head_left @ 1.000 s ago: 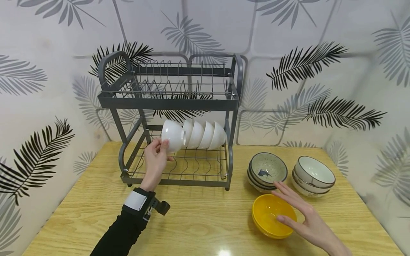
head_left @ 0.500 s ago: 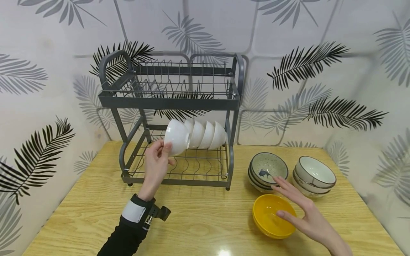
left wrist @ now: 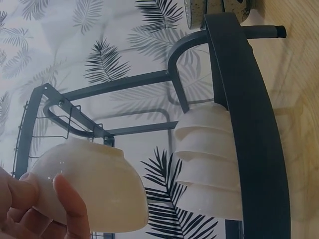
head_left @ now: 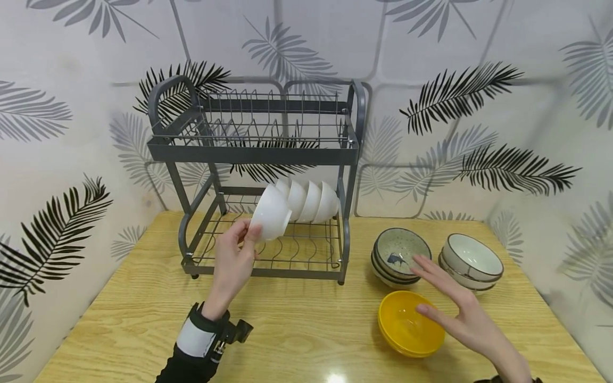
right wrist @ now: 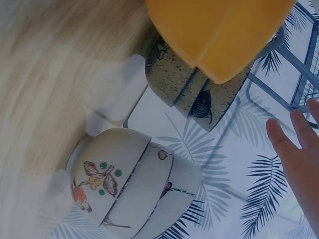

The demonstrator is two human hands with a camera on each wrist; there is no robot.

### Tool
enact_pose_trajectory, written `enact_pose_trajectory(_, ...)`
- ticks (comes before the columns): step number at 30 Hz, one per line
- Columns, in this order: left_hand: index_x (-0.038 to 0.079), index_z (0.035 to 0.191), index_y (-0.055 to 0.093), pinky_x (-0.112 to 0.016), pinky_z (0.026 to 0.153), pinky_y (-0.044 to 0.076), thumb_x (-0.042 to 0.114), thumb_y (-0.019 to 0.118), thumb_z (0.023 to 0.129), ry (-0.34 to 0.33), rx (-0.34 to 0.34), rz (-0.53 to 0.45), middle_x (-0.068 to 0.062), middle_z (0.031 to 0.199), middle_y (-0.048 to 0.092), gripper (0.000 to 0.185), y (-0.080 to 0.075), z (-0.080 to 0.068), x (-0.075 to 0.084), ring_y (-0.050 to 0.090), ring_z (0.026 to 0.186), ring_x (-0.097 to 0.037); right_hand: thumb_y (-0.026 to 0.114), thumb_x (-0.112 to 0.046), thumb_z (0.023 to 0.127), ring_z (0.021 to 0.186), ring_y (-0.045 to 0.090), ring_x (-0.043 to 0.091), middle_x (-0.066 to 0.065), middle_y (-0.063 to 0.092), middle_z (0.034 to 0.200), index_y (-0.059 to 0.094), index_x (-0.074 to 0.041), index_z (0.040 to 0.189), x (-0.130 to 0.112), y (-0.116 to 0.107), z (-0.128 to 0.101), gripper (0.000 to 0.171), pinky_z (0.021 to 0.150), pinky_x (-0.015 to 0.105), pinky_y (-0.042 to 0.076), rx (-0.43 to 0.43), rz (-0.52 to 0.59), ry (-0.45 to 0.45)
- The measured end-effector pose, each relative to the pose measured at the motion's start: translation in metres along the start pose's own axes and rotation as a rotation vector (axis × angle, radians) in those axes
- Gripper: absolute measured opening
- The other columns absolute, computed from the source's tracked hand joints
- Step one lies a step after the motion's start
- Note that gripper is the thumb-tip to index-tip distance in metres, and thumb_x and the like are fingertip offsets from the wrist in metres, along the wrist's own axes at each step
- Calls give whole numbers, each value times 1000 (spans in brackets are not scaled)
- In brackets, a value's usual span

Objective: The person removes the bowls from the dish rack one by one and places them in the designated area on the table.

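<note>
My left hand (head_left: pixel 234 260) pinches a white bowl (head_left: pixel 271 214) by its rim, thumb outside. The bowl is tipped on its side, foot facing right, in front of the lower tier of a grey dish rack (head_left: pixel 268 275). Behind it several white bowls (head_left: pixel 312 202) stand on edge in a row on that tier; the left wrist view shows the held bowl (left wrist: pixel 94 184) apart from them. On the right, my right hand (head_left: pixel 462 314) holds nothing, its fingers extended above nested yellow bowls (head_left: pixel 411 325).
Behind the yellow bowls sits a stack of speckled grey bowls (head_left: pixel 401 254) with a dark blue motif. To their right are nested cream bowls (head_left: pixel 471 259) with dark rims and flower patterns. The rack's upper tier (head_left: pixel 254 154) overhangs the lower one. A patterned wall stands behind.
My left hand has drawn the white bowl forward and down, slightly right, away from the row, tilting it further. The right hand has barely moved.
</note>
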State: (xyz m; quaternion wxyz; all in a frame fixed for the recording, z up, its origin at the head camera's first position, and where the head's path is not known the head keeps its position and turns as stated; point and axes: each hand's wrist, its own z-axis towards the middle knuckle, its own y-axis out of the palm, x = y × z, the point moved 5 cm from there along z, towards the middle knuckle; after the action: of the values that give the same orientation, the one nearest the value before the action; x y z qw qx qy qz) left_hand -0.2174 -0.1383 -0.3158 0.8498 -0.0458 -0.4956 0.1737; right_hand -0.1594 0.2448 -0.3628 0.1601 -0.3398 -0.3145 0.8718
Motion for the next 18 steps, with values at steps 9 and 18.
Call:
enact_pose_trajectory(9,-6,103,68,-20,47,45,7,59,99,144,-30,67,-24,98,74,16,6,-12,10,60,66,-11,76,7,80,152,30,4,11,40,161,51,-3,146,-7,-1,10,71,118,6,22,-15,-36,-8)
enact_pose_trajectory(18,-1,99,69,-20,46,41,6,62,97,226,-135,80,-16,89,74,10,22,-23,19,49,63,-4,77,5,80,152,31,5,15,42,159,49,-7,148,-18,0,20,75,119,7,23,-47,-13,-45)
